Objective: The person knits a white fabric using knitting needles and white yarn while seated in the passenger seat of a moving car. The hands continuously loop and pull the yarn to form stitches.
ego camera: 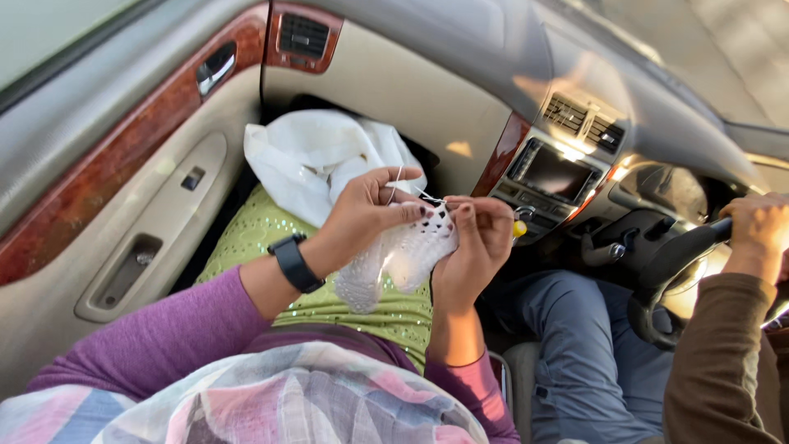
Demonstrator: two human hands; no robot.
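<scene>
Passenger seat of a car: the left hand (370, 210) pinches the top edge of a small white crochet piece (403, 255) with thread looped over the forefinger, and the right hand (477, 238), at 3 o'clock of the piece, closes on a yellow-handled crochet hook (518, 228) at its upper edge. Piece hangs over the lap on green sequinned fabric (263, 238), a white plastic bag (312, 160) at 11 o'clock. Judged light, limp, stretchy and snag-prone; best held near the working edge, not the dangling bottom. Another person's hand (760, 226) grips the steering wheel (674, 263) at far 3 o'clock.
</scene>
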